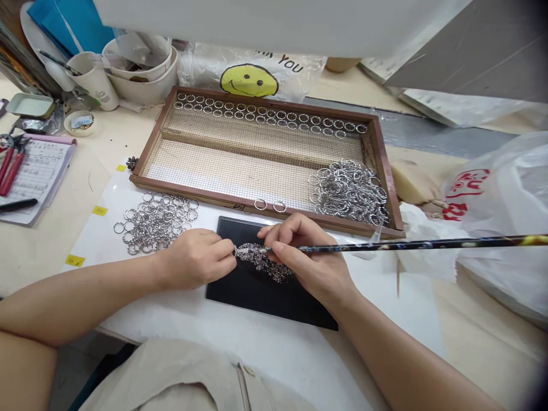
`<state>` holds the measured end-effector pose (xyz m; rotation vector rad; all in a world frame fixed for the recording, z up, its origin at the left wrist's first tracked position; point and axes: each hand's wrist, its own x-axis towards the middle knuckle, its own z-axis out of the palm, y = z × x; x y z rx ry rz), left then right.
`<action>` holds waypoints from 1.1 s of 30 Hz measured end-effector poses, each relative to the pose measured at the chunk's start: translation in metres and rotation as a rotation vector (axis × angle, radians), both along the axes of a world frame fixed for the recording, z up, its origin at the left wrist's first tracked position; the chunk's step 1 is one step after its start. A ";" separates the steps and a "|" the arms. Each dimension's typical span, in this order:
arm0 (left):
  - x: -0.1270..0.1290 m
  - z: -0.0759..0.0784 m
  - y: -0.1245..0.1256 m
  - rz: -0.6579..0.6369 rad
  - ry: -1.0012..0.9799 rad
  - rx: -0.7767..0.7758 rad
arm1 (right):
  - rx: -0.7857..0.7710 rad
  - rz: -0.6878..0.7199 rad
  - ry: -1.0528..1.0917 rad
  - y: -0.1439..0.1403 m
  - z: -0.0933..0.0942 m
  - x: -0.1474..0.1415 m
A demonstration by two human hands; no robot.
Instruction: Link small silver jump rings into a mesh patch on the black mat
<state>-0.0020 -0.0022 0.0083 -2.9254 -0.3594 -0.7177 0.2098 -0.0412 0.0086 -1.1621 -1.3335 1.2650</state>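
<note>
Left hand: the left hand [194,265], at centre frame, rests on the edge of the black mat [265,291]; its grip is pinched together at the left end of a small glittering cluster [263,261], though what sits between the fingertips is too small to make out
Right hand: the right hand [306,254], just right of centre, has its grip clamped on a long thin stick [406,245], held like a pen with the tip touching the cluster
Stick: dark, slender, straight, speckled with a pattern; it runs off the right edge of the frame
Cluster: tiny silvery sparkling pieces heaped on the mat between the two hands; single pieces cannot be counted
Mat: flat, matt black, rectangular, lying on a white sheet [299,354] on the bench; partly covered by both hands
Tray: wooden-framed tray [148,149] with a wire-mesh floor, in the upper middle; two rows of metal rings along its far edge, a tangled heap of rings [349,191] at its right end, two loose rings near the front rail
Loose rings: a second pile of shiny wire rings [156,221] on the white sheet, left of centre; too overlapped to count
Upper left: three white paper cups [141,65], stacked and partly cut off
Left edge: red-handled pliers [11,165] on a printed sheet, partly out of frame
</note>
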 end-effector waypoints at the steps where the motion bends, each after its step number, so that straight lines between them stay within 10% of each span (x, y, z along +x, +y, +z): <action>1: 0.000 0.000 0.000 0.001 -0.001 0.000 | -0.003 0.000 -0.003 0.000 0.000 0.000; 25: -0.003 -0.004 0.000 0.010 -0.011 -0.052 | 0.061 -0.087 0.055 0.002 0.000 0.001; 33: 0.000 0.004 0.000 0.129 -0.345 -0.565 | 0.373 -0.176 -0.321 0.000 0.008 -0.003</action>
